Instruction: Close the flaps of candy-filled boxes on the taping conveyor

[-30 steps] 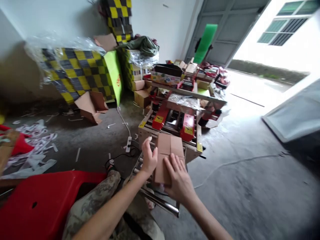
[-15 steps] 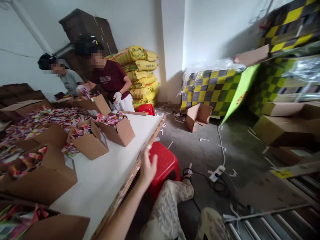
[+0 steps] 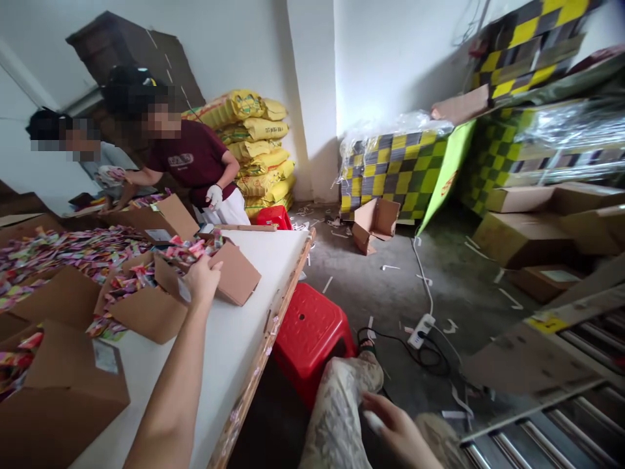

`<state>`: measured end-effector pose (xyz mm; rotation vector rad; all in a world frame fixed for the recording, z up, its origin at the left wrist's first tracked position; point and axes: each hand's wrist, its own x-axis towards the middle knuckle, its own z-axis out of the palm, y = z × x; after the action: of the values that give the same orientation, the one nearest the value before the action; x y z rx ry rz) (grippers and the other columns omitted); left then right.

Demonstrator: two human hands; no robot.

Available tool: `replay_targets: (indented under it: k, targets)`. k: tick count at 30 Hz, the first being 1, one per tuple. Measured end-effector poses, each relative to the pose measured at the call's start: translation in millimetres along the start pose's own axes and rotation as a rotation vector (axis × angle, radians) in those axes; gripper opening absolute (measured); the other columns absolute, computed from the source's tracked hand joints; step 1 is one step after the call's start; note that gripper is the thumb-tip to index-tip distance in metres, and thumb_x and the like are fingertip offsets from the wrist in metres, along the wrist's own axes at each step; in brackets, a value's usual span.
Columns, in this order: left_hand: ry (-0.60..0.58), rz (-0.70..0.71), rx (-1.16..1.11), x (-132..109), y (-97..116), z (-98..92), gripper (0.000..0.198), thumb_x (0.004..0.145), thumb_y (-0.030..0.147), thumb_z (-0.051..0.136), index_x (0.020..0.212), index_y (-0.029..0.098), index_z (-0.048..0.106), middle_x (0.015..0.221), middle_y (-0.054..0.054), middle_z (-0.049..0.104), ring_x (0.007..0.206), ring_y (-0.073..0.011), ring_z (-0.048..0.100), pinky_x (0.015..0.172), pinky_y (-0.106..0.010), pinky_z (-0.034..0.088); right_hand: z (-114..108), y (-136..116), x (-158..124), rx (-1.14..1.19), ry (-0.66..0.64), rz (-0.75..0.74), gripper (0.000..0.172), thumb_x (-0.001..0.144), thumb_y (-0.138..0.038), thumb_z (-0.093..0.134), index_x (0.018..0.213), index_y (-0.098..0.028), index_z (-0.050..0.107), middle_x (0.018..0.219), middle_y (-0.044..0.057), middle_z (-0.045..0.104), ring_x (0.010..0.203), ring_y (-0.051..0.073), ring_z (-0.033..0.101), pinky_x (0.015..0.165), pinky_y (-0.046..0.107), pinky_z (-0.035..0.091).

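My left hand (image 3: 202,281) reaches over the table to a small open cardboard box (image 3: 239,272) filled with candy-like wrapped packets. Its fingers are closed on the box's near upper edge, and the box stands slightly tilted. Close by on the left is another filled cardboard box (image 3: 146,309). Low in the view, my right hand (image 3: 398,426) hangs in front of my camouflage-trousered leg, fingers loosely apart. Something white covers one of its fingertips, and I see nothing held in it.
Loose wrapped packets (image 3: 73,257) are heaped on the white table (image 3: 219,365). Two people work across it. A red stool (image 3: 312,326) stands by the table edge. On the floor are a power strip (image 3: 420,331) with cables and a torn box (image 3: 375,225). A roller conveyor (image 3: 547,430) is at right.
My left hand has moved left from above the stool to the box and taken hold of its edge. My right hand has come into view below. The view has turned slightly.
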<state>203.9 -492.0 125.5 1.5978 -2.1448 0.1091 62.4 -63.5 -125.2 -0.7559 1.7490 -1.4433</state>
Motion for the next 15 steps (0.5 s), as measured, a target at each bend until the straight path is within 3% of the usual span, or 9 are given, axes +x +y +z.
replay_targets:
  k: [2,5,8,11,15]
  targets:
    - [0.035,-0.028,0.019,-24.0,-5.2,-18.4,0.038,0.083,0.05,0.045,0.1,0.02,0.061,0.091,-0.014,0.067,0.084,-0.0333,0.06,0.064,-0.035,0.04,49.7,-28.7,35.0,0.167,-0.129,0.009,0.063,0.068,-0.062,0.06,0.117,-0.022,0.059,0.118,0.015,0.062,0.109,0.033,0.059,0.094,0.054,0.043]
    - [0.079,-0.022,0.028,-73.9,-4.2,-53.3,0.037,0.082,0.054,0.046,0.094,0.022,0.062,0.081,-0.01,0.067,0.075,-0.0309,0.06,0.059,-0.033,0.037,116.9,-75.8,79.5,0.607,-0.268,0.263,0.083,0.076,-0.074,0.042,0.138,-0.02,0.033,0.135,0.019,0.048,0.111,0.029,0.057,0.088,0.055,0.045]
    - [0.094,0.089,0.001,-137.9,10.3,-85.9,0.032,0.081,0.054,0.05,0.089,0.025,0.061,0.077,-0.006,0.066,0.068,-0.0266,0.059,0.055,-0.031,0.035,158.2,-112.6,99.2,1.085,-0.359,0.296,0.091,0.074,-0.085,0.017,0.137,-0.021,0.034,0.136,0.017,0.046,0.107,0.03,0.059,0.081,0.056,0.047]
    - [0.158,0.271,0.011,-205.3,31.8,-110.3,0.031,0.083,0.055,0.049,0.09,0.027,0.062,0.078,-0.004,0.066,0.064,-0.0224,0.059,0.05,-0.028,0.032,158.4,-121.4,90.7,1.385,-0.35,0.228,0.091,0.072,-0.087,0.021,0.126,-0.019,0.047,0.123,0.014,0.058,0.103,0.028,0.06,0.084,0.051,0.048]
    - [0.157,0.623,0.002,-272.5,62.6,-129.3,0.024,0.089,0.04,0.047,0.105,0.028,0.061,0.086,-0.001,0.068,0.063,-0.0168,0.06,0.049,-0.026,0.036,104.9,-93.0,51.1,1.482,-0.228,0.188,0.084,0.073,-0.084,0.029,0.117,-0.017,0.054,0.102,0.011,0.067,0.091,0.027,0.064,0.083,0.047,0.05]
